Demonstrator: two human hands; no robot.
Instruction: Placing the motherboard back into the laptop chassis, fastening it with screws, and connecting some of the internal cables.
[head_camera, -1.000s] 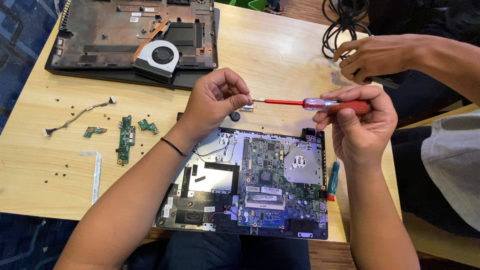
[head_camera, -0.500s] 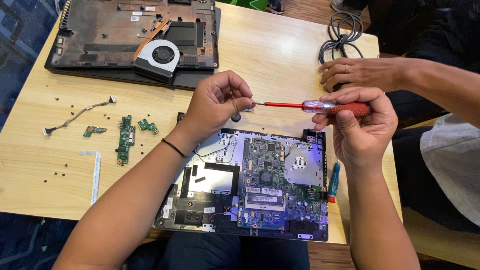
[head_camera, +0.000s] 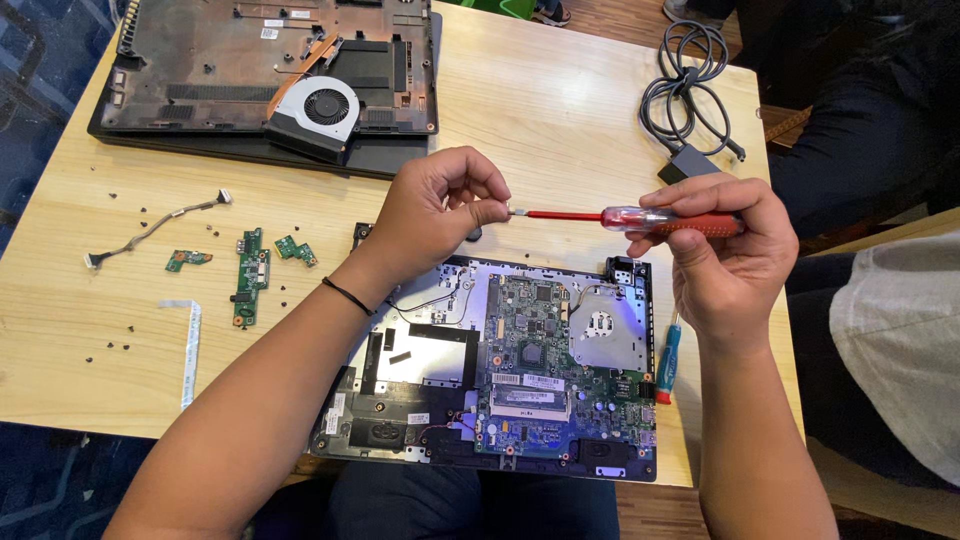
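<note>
Screwdriver (head_camera: 640, 218), red-handled, is held level above the opened laptop base (head_camera: 500, 370) on the tabletop (head_camera: 560, 110). Right hand (head_camera: 725, 255) grips its handle; left hand (head_camera: 440, 205) pinches the tip. Risk: a slip could drop the blade onto the exposed circuit board (head_camera: 545, 350).

No packages, signs or screens here, just stickers. The opened laptop base (head_camera: 490, 370) at the desk's (head_camera: 560, 110) near edge has small white rectangular labels (head_camera: 528, 381) with dark print on its green board, above the memory slot, plus a tiny white one (head_camera: 418, 418) on the black frame left of it. The other shell (head_camera: 200, 60) at the far left corner carries a little white sticker (head_camera: 271, 34) near its far edge
</note>
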